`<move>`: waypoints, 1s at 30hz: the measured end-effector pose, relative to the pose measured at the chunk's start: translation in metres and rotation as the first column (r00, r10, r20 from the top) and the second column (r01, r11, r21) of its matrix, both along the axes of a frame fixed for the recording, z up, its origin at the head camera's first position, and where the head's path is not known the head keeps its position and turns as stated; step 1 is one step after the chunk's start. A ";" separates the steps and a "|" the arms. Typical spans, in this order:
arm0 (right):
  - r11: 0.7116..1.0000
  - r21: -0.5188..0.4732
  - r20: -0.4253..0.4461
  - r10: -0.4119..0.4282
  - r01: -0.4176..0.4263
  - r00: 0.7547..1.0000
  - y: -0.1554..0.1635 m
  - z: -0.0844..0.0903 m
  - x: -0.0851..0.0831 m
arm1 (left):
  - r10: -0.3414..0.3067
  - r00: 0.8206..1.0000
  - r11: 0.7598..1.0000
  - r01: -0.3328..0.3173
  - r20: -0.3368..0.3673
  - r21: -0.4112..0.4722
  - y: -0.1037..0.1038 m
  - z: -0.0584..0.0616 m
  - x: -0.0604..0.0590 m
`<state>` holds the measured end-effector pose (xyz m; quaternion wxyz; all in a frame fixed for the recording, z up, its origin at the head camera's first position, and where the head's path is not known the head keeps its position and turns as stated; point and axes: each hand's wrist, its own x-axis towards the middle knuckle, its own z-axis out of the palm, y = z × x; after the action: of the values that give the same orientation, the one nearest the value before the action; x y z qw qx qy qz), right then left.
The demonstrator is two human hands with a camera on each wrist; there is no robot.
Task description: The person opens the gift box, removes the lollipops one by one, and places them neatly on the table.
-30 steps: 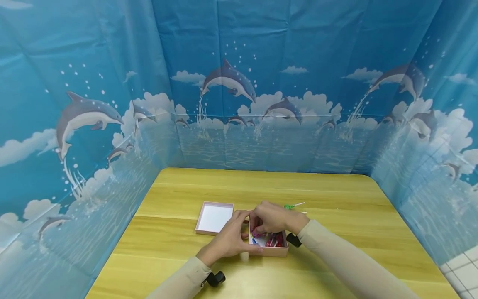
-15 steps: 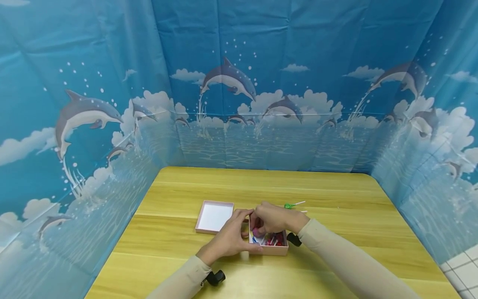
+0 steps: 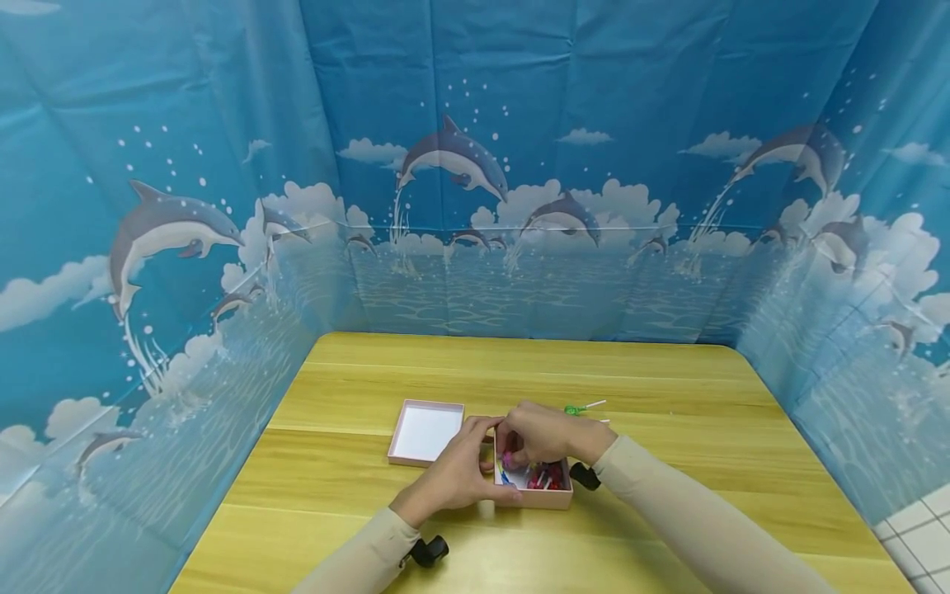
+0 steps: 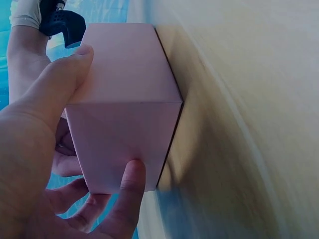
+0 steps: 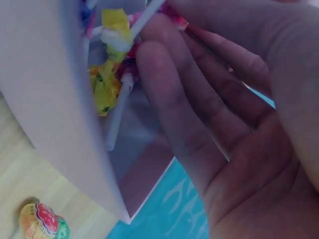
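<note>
A staged recording booth: a dolphin-print backdrop [image 3: 460, 165] walls in a wooden table [image 3: 668, 388].

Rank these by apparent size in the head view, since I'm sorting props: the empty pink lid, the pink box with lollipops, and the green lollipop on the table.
1. Empty pink lid, largest.
2. Pink box with lollipops: partly covered by both hands, so it may match the lid.
3. Green lollipop, clearly smallest.
</note>
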<state>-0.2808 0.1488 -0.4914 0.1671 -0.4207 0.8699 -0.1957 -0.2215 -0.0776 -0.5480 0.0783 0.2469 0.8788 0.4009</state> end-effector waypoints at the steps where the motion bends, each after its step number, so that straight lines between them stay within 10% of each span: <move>1: 1.000 -0.007 -0.008 0.001 -0.001 1.000 0.001 0.000 0.000 | -0.001 1.000 1.000 0.001 -0.003 -0.002 0.000 0.000 0.000; 30: 0.944 -0.329 -0.101 -0.043 0.007 0.994 0.035 0.007 0.017 | -0.011 1.000 1.000 0.010 0.028 0.018 0.000 -0.005 -0.004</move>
<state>-0.2640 0.1836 -0.4843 0.0454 -0.4415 0.8382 -0.3170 -0.2254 -0.0774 -0.5528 0.0905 0.2465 0.8727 0.4117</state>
